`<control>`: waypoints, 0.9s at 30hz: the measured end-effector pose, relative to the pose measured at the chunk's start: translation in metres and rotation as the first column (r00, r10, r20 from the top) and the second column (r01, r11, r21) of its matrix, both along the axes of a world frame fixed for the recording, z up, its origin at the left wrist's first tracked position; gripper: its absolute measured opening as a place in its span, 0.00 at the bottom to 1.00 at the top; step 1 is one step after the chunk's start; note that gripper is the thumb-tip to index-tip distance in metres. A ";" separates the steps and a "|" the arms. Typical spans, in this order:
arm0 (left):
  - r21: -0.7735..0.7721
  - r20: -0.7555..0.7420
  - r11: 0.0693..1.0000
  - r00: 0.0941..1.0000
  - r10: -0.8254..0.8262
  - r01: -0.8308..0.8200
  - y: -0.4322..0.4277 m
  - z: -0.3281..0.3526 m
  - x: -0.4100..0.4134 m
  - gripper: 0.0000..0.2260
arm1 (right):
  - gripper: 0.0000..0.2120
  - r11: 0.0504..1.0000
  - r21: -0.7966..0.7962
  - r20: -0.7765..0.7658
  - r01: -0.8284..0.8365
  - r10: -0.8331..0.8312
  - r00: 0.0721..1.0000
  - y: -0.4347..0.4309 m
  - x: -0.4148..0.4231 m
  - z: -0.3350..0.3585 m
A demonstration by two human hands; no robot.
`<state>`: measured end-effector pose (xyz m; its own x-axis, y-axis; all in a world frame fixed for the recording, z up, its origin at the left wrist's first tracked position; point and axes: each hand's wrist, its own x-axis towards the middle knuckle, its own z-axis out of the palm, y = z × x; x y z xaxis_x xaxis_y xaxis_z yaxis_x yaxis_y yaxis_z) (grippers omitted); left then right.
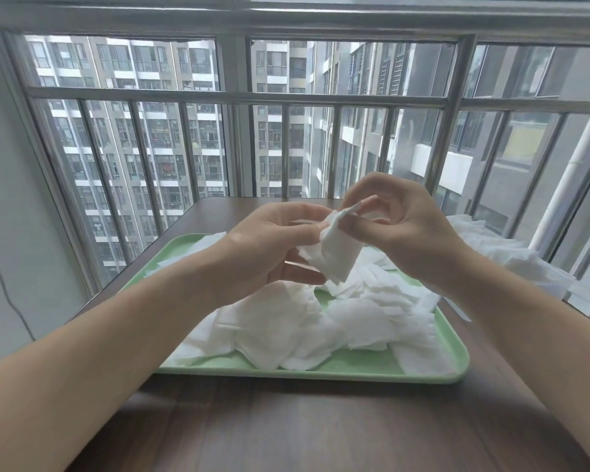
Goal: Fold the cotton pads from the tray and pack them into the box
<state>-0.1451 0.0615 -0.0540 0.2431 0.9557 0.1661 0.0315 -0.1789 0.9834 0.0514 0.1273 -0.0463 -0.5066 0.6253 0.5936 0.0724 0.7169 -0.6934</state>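
Head view | white square cotton pad [338,257] is held above the pale green plastic tray [321,373] | its edges are pinched by fingers of left hand [269,247] and right hand [402,233] | tbh corners are best lined up before the crease gets pressed

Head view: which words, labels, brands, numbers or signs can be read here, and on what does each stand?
None can be read. The green tray, the cotton pads in it, the held pad and the table bear no visible print. The buildings outside show no legible sign.
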 end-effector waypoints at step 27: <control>0.050 0.050 0.991 0.992 0.120 -0.123 0.006 -0.003 0.001 0.21 | 0.06 0.907 -0.416 -0.291 -0.068 -0.061 0.955 0.000 0.004 0.010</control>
